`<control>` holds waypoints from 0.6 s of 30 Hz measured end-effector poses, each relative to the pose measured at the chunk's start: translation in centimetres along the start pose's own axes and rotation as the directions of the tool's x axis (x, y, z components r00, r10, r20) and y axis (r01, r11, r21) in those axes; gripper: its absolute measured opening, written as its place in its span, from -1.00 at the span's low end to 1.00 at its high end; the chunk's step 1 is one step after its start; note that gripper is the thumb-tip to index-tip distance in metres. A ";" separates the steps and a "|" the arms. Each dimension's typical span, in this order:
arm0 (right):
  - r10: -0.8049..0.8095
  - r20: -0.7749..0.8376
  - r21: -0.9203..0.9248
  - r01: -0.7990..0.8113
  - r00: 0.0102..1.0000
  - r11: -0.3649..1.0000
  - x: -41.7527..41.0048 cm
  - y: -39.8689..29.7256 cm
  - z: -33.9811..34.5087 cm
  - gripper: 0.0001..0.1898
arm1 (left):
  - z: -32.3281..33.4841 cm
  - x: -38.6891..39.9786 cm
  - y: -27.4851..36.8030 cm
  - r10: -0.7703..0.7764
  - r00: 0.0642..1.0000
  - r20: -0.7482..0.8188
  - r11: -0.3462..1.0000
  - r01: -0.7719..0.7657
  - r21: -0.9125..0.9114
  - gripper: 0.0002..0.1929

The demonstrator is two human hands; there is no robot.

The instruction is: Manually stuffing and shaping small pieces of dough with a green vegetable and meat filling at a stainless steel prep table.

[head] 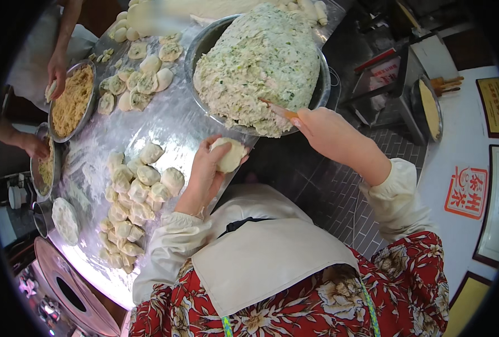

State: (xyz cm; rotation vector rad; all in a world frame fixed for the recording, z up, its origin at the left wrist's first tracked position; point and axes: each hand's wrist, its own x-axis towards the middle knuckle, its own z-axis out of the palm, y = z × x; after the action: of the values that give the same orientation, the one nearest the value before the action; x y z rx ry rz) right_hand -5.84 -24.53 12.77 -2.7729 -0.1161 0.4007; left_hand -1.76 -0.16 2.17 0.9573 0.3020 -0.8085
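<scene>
A flattened dough round (231, 156) rests in my left hand (204, 174), held over the near edge of the metal table. My right hand (328, 131) grips a filling spatula by its light brown handle (291, 114). The spatula's blade is pressed into a tall mound of pale filling flecked with green (262, 67). That mound rises well above the rim of a large metal bowl (189, 69). Left of my left hand lies a heap of closed, filled dough balls (138, 191), several of them stacked.
A co-worker's hands (58, 69) are at a bowl of orange-yellow crumbly filling (73, 101) and a smaller bowl (43, 166). Flattened dough pieces with filling (138, 82) lie on the metal table (93, 151). A floury white disc (65, 221) is near a round lid (70, 290).
</scene>
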 end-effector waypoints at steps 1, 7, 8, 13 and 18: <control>-0.019 -0.077 -0.007 0.018 0.997 1.000 -0.1 0.1 0.9 -0.69 | 0.5 0.1 0.2 -0.016 1.000 0.003 0.992 0.017 -0.123 -0.59; 0.283 0.369 0.640 -0.463 0.885 0.613 0.3 -2.3 0.8 -0.63 | 0.2 1.9 -0.7 0.002 1.000 -0.021 0.975 -0.007 -0.223 -0.66; 0.267 0.469 0.726 -0.540 0.842 0.426 0.2 -2.2 1.1 -0.62 | 0.4 1.9 -0.7 0.006 1.000 -0.021 0.976 -0.011 -0.219 -0.66; 0.179 0.481 0.835 -0.511 0.858 0.205 0.3 -2.2 3.1 -0.61 | 1.2 2.5 -0.1 -0.044 0.992 -0.119 0.958 0.008 -0.288 -0.65; 0.164 0.413 0.852 -0.444 0.896 0.278 2.0 -4.4 4.6 -0.60 | 1.8 2.7 0.5 0.072 0.992 -0.105 0.959 -0.098 -0.266 -0.63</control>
State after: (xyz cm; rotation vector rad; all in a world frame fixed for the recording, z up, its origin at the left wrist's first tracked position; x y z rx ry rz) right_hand -5.43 -18.69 9.57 -1.5076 0.4864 0.6500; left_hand 0.28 -2.75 1.93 0.7463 0.4390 -0.6246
